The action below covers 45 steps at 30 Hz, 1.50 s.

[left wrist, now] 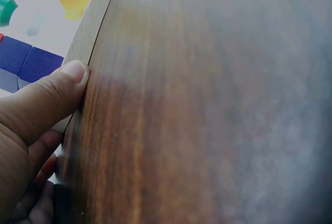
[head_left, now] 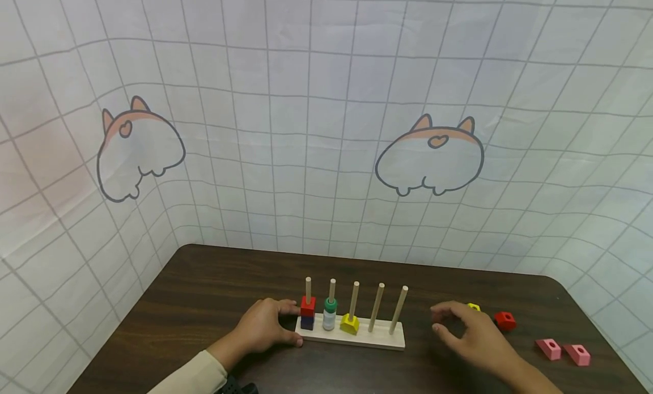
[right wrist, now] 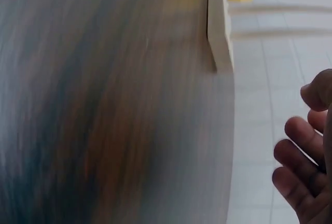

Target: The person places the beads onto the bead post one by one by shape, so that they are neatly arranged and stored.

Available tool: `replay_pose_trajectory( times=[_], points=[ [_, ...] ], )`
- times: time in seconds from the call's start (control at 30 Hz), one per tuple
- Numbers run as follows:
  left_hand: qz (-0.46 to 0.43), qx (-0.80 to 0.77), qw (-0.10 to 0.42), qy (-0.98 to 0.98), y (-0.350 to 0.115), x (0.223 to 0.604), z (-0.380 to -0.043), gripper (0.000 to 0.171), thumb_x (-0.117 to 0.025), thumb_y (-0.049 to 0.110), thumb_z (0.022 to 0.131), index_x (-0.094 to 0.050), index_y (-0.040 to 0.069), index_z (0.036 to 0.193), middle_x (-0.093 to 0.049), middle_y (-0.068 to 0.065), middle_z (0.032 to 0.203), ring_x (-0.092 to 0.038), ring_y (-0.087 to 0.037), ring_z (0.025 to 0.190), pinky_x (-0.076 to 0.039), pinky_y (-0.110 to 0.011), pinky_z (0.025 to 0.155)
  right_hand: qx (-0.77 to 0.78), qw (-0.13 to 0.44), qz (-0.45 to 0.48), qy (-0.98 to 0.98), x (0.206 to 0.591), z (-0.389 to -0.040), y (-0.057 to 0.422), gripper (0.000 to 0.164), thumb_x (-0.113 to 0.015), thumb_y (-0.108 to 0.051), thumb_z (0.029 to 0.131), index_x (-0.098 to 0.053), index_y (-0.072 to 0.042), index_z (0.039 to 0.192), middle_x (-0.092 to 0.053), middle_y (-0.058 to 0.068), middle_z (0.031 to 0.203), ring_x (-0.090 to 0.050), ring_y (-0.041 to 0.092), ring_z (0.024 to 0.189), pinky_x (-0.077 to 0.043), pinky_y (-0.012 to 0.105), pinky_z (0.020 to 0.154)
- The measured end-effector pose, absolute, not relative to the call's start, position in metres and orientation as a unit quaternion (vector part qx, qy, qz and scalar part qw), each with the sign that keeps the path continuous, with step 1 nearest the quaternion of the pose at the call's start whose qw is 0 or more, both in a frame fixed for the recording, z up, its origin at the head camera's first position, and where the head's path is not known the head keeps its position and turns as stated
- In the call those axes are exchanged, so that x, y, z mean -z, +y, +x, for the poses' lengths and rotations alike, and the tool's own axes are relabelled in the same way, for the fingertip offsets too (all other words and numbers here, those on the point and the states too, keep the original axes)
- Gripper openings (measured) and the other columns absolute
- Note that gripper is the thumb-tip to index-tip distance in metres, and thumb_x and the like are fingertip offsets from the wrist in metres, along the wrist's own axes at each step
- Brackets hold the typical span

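A pale wooden peg board [head_left: 352, 338] with several upright pegs stands on the table. Its left peg carries a red block [head_left: 308, 306] over a dark blue block [head_left: 307, 322]. On the peg beside it, a green piece [head_left: 330, 305] tops a white one [head_left: 329, 320]. The middle peg bears a yellow block [head_left: 350, 324]; two pegs on the right are bare. My left hand [head_left: 265, 326] grips the board's left end, its thumb [left wrist: 72, 76] along the front edge in the left wrist view. Holding nothing, my right hand [head_left: 471, 337] hovers right of the board with fingers loosely curved.
Beyond my right hand lie a yellow block [head_left: 474, 307], partly hidden, and a red block [head_left: 505, 321]. Two pink blocks, a nearer-left one [head_left: 549, 349] and a right one [head_left: 577, 354], lie toward the table's right edge. A grid-patterned cloth [head_left: 326, 156] hangs behind the dark table [head_left: 229, 269].
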<state>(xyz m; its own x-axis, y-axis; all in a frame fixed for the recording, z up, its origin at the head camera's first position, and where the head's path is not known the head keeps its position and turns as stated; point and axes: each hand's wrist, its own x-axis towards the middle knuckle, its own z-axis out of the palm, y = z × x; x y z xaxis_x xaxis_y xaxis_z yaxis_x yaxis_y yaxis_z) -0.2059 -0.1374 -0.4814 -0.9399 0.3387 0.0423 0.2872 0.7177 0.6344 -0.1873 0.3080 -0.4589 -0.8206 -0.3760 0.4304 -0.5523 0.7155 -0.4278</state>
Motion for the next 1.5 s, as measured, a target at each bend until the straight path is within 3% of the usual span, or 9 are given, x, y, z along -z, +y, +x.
replay_pose_trajectory(
  times=[0.2, 0.37, 0.8, 1.33, 1.5],
  points=[
    [0.169, -0.336, 0.041, 0.926, -0.138, 0.483, -0.207, 0.055, -0.095, 0.042, 0.068, -0.080, 0.021, 0.117, -0.066, -0.013, 0.134, -0.058, -0.041, 0.127, -0.045, -0.059, 0.103, -0.237, 0.156, 0.211, -0.935, 0.457, -0.200, 0.336, 0.042, -0.085, -0.018, 0.086, -0.068, -0.007, 0.123, -0.068, 0.008, 0.119, -0.064, 0.033, 0.108, -0.054, 0.056, 0.088],
    [0.170, -0.336, 0.040, 0.926, -0.139, 0.483, -0.207, 0.055, -0.095, 0.041, 0.068, -0.080, 0.020, 0.117, -0.066, -0.013, 0.134, -0.058, -0.041, 0.127, -0.045, -0.059, 0.103, -0.218, 0.131, 0.195, -0.947, 0.459, -0.215, 0.358, 0.048, -0.085, -0.016, 0.085, -0.065, 0.000, 0.126, -0.068, 0.018, 0.122, -0.060, 0.043, 0.115, -0.048, 0.063, 0.094],
    [0.169, -0.333, 0.038, 0.927, -0.138, 0.484, -0.207, 0.056, -0.095, 0.041, 0.069, -0.079, 0.021, 0.118, -0.066, -0.012, 0.135, -0.057, -0.041, 0.127, -0.045, -0.059, 0.103, -0.170, 0.097, 0.202, -0.960, 0.469, -0.229, 0.389, 0.041, -0.089, -0.015, 0.079, -0.070, -0.003, 0.113, -0.072, 0.010, 0.110, -0.065, 0.041, 0.105, -0.051, 0.062, 0.090],
    [0.172, -0.331, 0.042, 0.927, -0.138, 0.483, -0.207, 0.057, -0.094, 0.044, 0.069, -0.079, 0.020, 0.118, -0.066, -0.011, 0.134, -0.058, -0.041, 0.127, -0.046, -0.059, 0.102, -0.197, 0.083, 0.186, -0.959, 0.464, -0.232, 0.371, 0.028, -0.083, -0.011, 0.084, -0.071, -0.011, 0.109, -0.072, 0.000, 0.104, -0.065, 0.032, 0.100, -0.053, 0.058, 0.085],
    [0.172, -0.333, 0.042, 0.926, -0.138, 0.483, -0.208, 0.057, -0.094, 0.043, 0.070, -0.079, 0.019, 0.118, -0.066, -0.012, 0.135, -0.057, -0.042, 0.128, -0.046, -0.060, 0.102, -0.236, 0.081, 0.186, -0.950, 0.456, -0.231, 0.356, 0.029, -0.082, -0.013, 0.087, -0.070, -0.014, 0.114, -0.073, -0.001, 0.108, -0.070, 0.023, 0.097, -0.058, 0.047, 0.083]
  ],
)
